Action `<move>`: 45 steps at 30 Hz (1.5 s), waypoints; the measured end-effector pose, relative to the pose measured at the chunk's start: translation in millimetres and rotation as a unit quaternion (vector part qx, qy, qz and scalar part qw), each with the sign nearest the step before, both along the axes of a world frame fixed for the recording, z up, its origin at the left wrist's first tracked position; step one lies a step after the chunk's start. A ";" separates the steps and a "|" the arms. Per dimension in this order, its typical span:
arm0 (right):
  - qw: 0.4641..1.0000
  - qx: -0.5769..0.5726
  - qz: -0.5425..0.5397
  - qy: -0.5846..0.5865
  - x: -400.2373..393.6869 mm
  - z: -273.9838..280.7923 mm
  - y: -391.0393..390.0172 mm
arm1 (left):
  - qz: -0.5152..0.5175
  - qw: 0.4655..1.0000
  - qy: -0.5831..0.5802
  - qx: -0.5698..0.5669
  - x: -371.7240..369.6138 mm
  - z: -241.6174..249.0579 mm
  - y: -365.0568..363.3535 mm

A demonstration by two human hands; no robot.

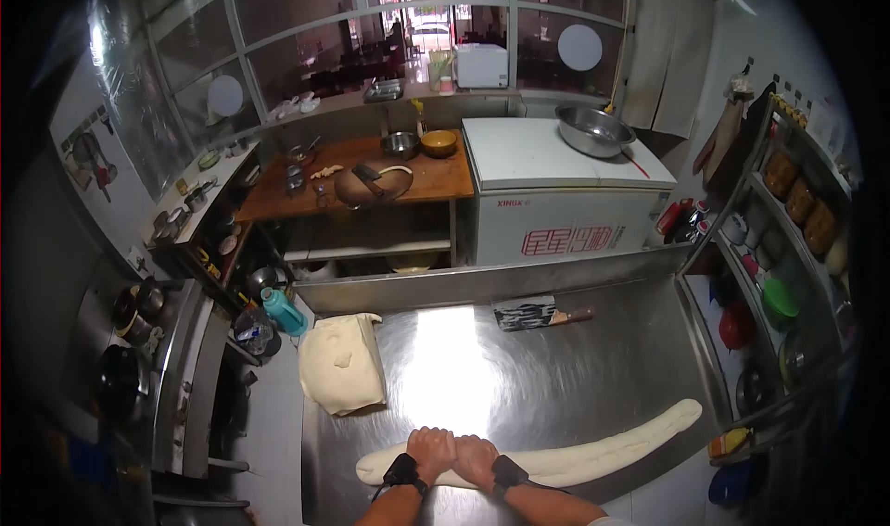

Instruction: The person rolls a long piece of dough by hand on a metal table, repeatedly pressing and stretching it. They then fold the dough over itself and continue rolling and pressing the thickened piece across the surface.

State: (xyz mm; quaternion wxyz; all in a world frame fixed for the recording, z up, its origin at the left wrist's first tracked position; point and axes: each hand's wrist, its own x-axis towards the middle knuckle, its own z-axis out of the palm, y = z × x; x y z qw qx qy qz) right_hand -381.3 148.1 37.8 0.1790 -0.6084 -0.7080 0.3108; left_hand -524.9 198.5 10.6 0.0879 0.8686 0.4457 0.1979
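Observation:
A long, pale roll of dough (593, 461) lies across the near part of the steel worktable, its right end curving away from me. Near its left part, my left hand (431, 454) and my right hand (476, 461) are side by side on the dough, touching each other. The fingers of both are curled closed against it; the fingertips are hidden. Dark bands circle both wrists. A large, folded block of dough (341, 364) rests at the table's left edge. Farther back lies a cleaver (525, 314) with a wooden handle, its blade smeared with white.
Behind the steel worktable (445, 378) runs a raised metal edge. Beyond it stand a wooden table (315, 178) with a wok and bowls, and a white chest freezer (565, 202) bearing a steel basin (595, 131). Shelves (769, 248) flank the right side. A teal flask (284, 311) stands left.

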 end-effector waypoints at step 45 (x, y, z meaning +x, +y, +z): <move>0.985 0.142 0.086 -0.040 -87.1 49.1 -98.6 | -0.002 0.993 -0.110 0.041 -120.8 35.5 -144.0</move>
